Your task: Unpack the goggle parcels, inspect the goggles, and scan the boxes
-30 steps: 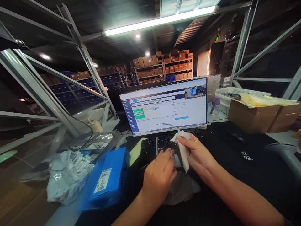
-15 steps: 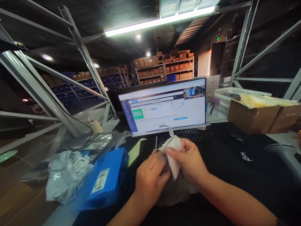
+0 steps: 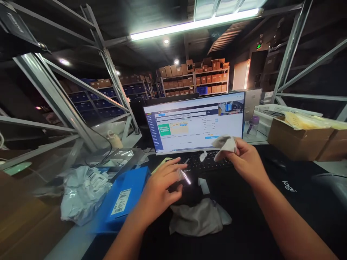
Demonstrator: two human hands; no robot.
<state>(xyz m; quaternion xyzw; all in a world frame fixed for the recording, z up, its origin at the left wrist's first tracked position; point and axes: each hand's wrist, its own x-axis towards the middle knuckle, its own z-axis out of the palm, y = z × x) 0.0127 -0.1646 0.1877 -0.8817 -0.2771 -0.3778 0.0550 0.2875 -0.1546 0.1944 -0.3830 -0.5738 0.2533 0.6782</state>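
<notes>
Through the head camera I see a small off-white fabric cloth (image 3: 225,147) up in front of the monitor's lower right corner, pinched and partly folded between the thumb and fingers of my right hand (image 3: 248,162). Half a second ago it was bunched against my left hand (image 3: 161,187); now the two are well apart, so the cloth touches nothing on that side. Beside my left fingers is a thin, clear, shiny-edged strip (image 3: 186,177), just short of the black keyboard (image 3: 214,163). My left fingers are spread with the thumb standing off, but I cannot tell whether they have hold of it. Nearer me, a grey soft fabric pouch (image 3: 193,218) lies on the black mat, a small white rectangular slip (image 3: 204,186) beyond it. To the left sits a blue rectangular box (image 3: 137,178); behind everything stands a lit wide monitor (image 3: 187,126).
</notes>
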